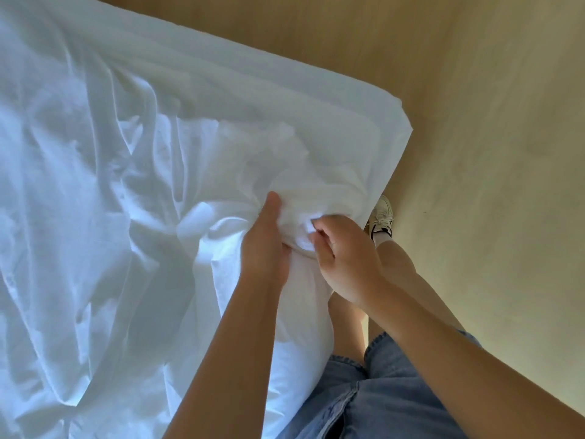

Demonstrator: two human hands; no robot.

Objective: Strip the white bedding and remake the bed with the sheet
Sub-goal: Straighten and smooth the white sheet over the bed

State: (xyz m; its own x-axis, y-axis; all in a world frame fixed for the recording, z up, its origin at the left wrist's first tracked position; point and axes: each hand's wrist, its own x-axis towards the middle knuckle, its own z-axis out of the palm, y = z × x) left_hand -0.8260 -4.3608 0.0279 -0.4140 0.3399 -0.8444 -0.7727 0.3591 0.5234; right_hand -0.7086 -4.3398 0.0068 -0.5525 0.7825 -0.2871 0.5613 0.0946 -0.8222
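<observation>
White sheet (120, 172): rumpled across bed, gathered into bunch near bed corner (392, 128). Left hand (266, 242) grips bunch, thumb on top, fingers hidden under cloth. Right hand (345, 258) pinches fold, fingers curled. Cloth likely light, limp, unbreakable. Best taken by handful at hem or corner.

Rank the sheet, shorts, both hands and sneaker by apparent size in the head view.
1. white sheet
2. denim shorts
3. left hand and right hand, about alike
4. sneaker, smallest-looking but farthest from the camera
</observation>
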